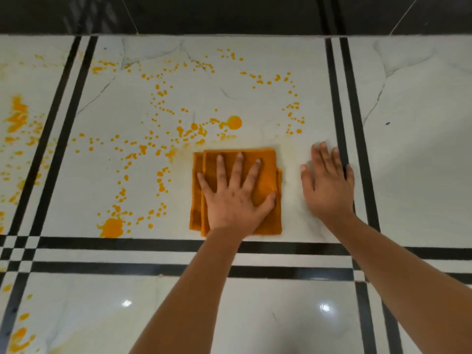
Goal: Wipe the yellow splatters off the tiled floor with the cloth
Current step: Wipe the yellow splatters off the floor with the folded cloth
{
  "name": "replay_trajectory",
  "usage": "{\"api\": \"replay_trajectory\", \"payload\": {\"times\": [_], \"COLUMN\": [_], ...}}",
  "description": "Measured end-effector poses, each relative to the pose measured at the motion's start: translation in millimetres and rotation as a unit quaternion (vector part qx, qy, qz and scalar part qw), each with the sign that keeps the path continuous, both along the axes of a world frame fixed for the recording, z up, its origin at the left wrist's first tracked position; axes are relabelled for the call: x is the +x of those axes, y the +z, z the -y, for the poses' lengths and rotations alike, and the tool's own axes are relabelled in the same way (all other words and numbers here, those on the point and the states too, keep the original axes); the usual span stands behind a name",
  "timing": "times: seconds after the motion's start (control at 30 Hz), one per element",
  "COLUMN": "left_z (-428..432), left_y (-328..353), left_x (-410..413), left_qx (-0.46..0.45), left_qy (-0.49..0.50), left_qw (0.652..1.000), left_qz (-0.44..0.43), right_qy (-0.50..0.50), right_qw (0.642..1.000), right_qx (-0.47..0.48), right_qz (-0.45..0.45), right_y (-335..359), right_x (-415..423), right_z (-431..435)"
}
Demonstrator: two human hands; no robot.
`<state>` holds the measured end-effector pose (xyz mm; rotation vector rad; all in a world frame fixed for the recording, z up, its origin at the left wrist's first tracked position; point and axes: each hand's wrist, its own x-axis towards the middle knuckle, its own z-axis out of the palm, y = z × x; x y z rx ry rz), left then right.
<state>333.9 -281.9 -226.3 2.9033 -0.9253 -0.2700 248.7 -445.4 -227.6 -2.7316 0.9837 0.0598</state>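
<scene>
A folded orange cloth (pixel 268 162) lies flat on the white marble-look tiled floor (pixel 255 103). My left hand (pixel 236 192) presses on it with fingers spread and straight. My right hand (pixel 328 185) rests flat on the bare tile just right of the cloth, fingers straight. Yellow splatters (pixel 194 127) dot the tile above and left of the cloth, with a big round drop (pixel 234 122) and a large blot (pixel 111 227) near the lower left corner of the tile. The strip between the cloth and my right hand shows only a faint yellowish film.
Black double stripes (pixel 342 98) border the tile on all sides. More yellow smears (pixel 18 116) cover the tile to the far left. A dark wall (pixel 229 14) runs along the back. The tile at right (pixel 421 149) has no splatters.
</scene>
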Motion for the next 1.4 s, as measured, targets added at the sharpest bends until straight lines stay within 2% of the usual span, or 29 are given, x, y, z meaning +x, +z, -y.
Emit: {"api": "replay_trajectory", "payload": {"times": [0.07,0.23,0.4,0.53,0.73,0.97,1.07,1.13,1.23,1.3,1.4], "left_z": [2,57,79,124,137,144,173,172,140,148,187], "left_y": [0,-1,-4,-5,-6,-6,-1,0,-2,-3,4], "left_x": [-4,39,37,76,99,105,136,128,88,105,155], "left_qx": [0.018,-0.005,0.002,-0.004,0.016,0.035,0.018,0.004,0.026,0.038,0.019], "left_qy": [-0.049,0.036,-0.051,0.006,0.01,-0.029,0.024,0.043,-0.009,-0.026,0.025], "left_qw": [0.999,0.999,0.999,1.0,1.0,0.999,1.0,0.999,0.999,0.999,0.999], "left_qz": [0.0,-0.017,0.018,0.0,0.009,0.023,-0.007,-0.004,0.019,0.013,-0.016], "right_qy": [0.016,0.041,0.043,0.044,0.058,0.063,0.064,0.065,0.064,0.062,0.061], "right_qw": [1.0,0.998,0.999,0.999,0.998,0.998,0.998,0.998,0.998,0.998,0.998], "right_qx": [0.002,-0.026,-0.022,-0.011,0.009,-0.005,-0.014,-0.01,-0.005,-0.01,-0.017], "right_qz": [0.01,0.031,0.019,-0.012,0.003,0.005,-0.004,-0.003,0.004,0.0,-0.005], "right_y": [-1,-3,-3,2,3,-4,-3,-4,-5,-5,-3], "right_x": [0,11,23,22,81,85,86,85,84,86,87], "right_z": [8,45,57,59,106,113,111,111,111,112,111]}}
